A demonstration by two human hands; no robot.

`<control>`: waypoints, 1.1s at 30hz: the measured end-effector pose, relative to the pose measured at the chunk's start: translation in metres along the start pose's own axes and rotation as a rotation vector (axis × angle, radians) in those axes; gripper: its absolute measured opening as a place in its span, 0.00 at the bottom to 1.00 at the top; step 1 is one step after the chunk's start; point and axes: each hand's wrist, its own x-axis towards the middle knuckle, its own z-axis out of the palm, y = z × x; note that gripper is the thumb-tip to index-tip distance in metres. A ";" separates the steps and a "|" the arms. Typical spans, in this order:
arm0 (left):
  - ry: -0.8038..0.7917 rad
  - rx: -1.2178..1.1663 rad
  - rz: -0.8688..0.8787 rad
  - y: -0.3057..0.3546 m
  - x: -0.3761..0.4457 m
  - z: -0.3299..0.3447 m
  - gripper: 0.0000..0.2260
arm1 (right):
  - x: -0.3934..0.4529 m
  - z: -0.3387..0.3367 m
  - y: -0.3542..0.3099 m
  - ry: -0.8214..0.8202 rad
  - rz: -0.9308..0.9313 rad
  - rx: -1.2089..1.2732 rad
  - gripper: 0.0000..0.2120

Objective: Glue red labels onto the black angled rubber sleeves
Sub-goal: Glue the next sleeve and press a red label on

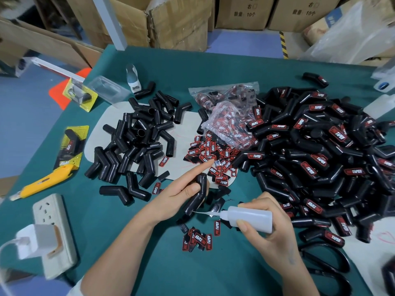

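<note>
Two bare hands worked over the near middle of a green worktop point(175, 67). The left hand point(179, 195) gripped one black angled sleeve point(197, 194), thumb curled over its bend, while the index finger stretched straight out toward a loose heap of red labels point(210, 155) lying mid-worktop. The right hand point(265, 227) clasped a translucent glue bottle point(251, 218) laid on its side, its thin nozzle touching the lower end of the held sleeve. A small cluster of labels point(197, 240) lay just below the two hands, near the front edge. A pile of unlabelled sleeves point(136, 142) sat toward the left side, partly on a grey mat point(183, 127). A far larger pile of labelled sleeves point(320, 159) filled the right side, each bearing a red label. Two clear bags of labels point(226, 112) lay between the two piles, toward the far edge. Near the left edge lay a yellow utility knife point(44, 178), a yellow packaging card point(71, 146) holding a sleeve, and a white power strip point(54, 233) with a white charger point(36, 240) plugged in. Toward the far left corner were a clear plastic blister shell point(106, 88) and a white-and-grey bottle point(132, 79). Cardboard boxes point(171, 20) stood beyond the far edge.
</note>
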 end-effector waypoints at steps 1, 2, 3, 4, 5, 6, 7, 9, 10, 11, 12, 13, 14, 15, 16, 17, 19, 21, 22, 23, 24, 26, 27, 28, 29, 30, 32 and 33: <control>0.000 0.002 0.007 0.000 0.000 0.000 0.23 | 0.000 0.000 0.000 0.001 0.002 0.001 0.11; 0.002 -0.001 0.011 -0.001 0.000 0.000 0.23 | 0.000 -0.001 0.000 0.005 0.003 0.003 0.11; 0.006 -0.006 0.013 -0.001 0.000 0.000 0.23 | 0.000 -0.001 0.000 0.010 0.004 0.006 0.11; 0.009 -0.011 0.012 -0.002 0.000 0.000 0.23 | 0.000 -0.002 0.001 0.013 0.005 0.010 0.12; 0.011 -0.015 0.010 -0.002 0.000 0.000 0.23 | 0.000 -0.002 0.001 0.012 0.004 0.012 0.12; 0.012 -0.016 0.009 -0.002 0.000 0.000 0.23 | 0.000 -0.001 0.001 0.008 0.001 0.011 0.11; 0.012 -0.014 0.009 -0.001 0.001 0.000 0.23 | 0.000 0.000 0.001 0.003 -0.003 0.007 0.11; 0.009 -0.009 0.010 -0.001 0.001 0.000 0.22 | 0.000 0.001 0.000 -0.006 -0.008 0.002 0.11; 0.010 -0.008 0.010 -0.002 0.000 0.000 0.23 | 0.000 0.001 0.000 -0.006 -0.010 0.001 0.12; 0.013 -0.009 0.008 -0.002 0.000 0.000 0.23 | 0.000 0.000 0.000 -0.001 -0.014 0.000 0.12; 0.017 -0.009 0.006 -0.002 0.000 0.000 0.23 | 0.000 0.000 0.000 0.008 -0.018 -0.001 0.12; 0.021 -0.007 0.004 -0.002 0.000 0.000 0.23 | 0.000 -0.001 0.000 0.021 -0.019 -0.002 0.13; 0.021 -0.004 0.004 -0.002 0.000 0.000 0.23 | 0.000 -0.002 0.000 0.031 -0.016 -0.001 0.13; 0.019 -0.002 0.005 -0.001 0.000 0.000 0.23 | 0.000 -0.002 0.000 0.035 -0.011 0.001 0.13; 0.018 -0.001 0.003 -0.001 0.000 0.000 0.23 | 0.000 -0.002 0.000 0.031 -0.009 0.003 0.13; 0.020 -0.003 -0.002 0.000 0.000 0.001 0.23 | 0.000 -0.001 0.000 0.024 -0.012 0.003 0.13; 0.028 -0.013 -0.013 0.000 -0.001 0.001 0.23 | 0.000 -0.001 0.001 0.017 -0.016 0.001 0.12; 0.030 -0.014 -0.019 0.000 -0.002 0.000 0.23 | 0.000 -0.002 0.001 0.031 -0.004 0.005 0.12; 0.033 -0.010 -0.019 0.000 -0.002 0.000 0.23 | 0.001 -0.002 0.001 0.034 0.000 0.007 0.12; 0.035 -0.005 -0.018 0.001 -0.001 0.000 0.23 | 0.001 -0.001 0.001 0.031 -0.001 0.006 0.12; 0.036 -0.003 -0.020 0.001 -0.001 0.001 0.23 | 0.000 -0.001 0.001 0.024 -0.006 0.003 0.12; 0.036 -0.014 -0.027 0.001 -0.002 0.001 0.24 | 0.000 -0.001 0.001 0.022 -0.009 -0.001 0.12; 0.036 -0.015 -0.028 0.001 -0.002 0.001 0.24 | 0.000 -0.001 0.001 0.029 -0.005 0.002 0.12; 0.037 -0.011 -0.027 0.001 -0.003 0.001 0.24 | 0.001 -0.001 0.001 0.037 0.001 0.008 0.11; 0.034 -0.006 -0.027 0.001 -0.003 0.000 0.24 | 0.001 -0.001 0.001 0.040 0.003 0.013 0.11; 0.032 -0.003 -0.028 0.002 -0.003 0.000 0.24 | 0.001 -0.001 0.001 0.034 0.002 0.013 0.11; 0.023 0.004 -0.022 0.003 -0.002 0.000 0.23 | 0.000 0.000 0.001 0.015 -0.006 0.005 0.11; 0.018 0.007 -0.015 0.004 -0.002 0.001 0.23 | 0.000 0.001 0.001 0.010 -0.009 0.003 0.11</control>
